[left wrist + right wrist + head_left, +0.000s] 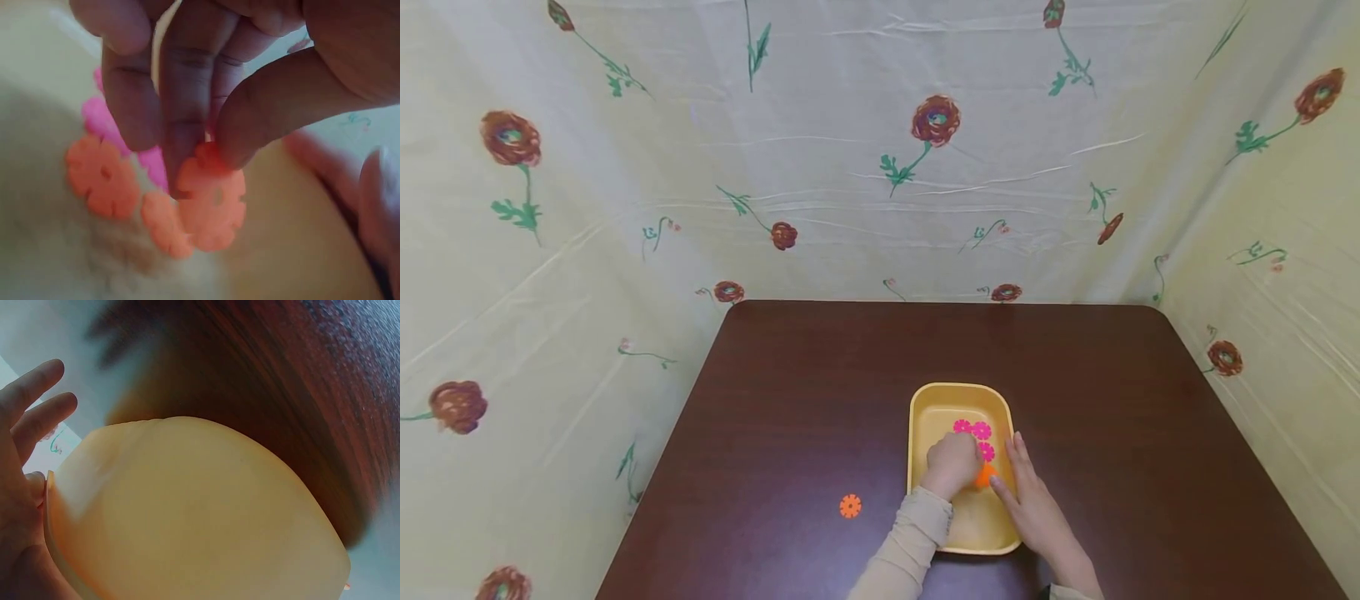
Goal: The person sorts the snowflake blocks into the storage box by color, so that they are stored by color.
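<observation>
A yellow tray sits on the dark brown table. Inside it lie pink gear-shaped discs and orange discs. My left hand reaches into the tray and pinches one orange disc between thumb and fingers. My right hand rests with straight fingers along the tray's right rim; the right wrist view shows the tray's outer wall close up. A lone orange disc lies on the table left of the tray.
A cream cloth with red flowers hangs behind and at both sides of the table. Bare table surface stretches left, right and behind the tray.
</observation>
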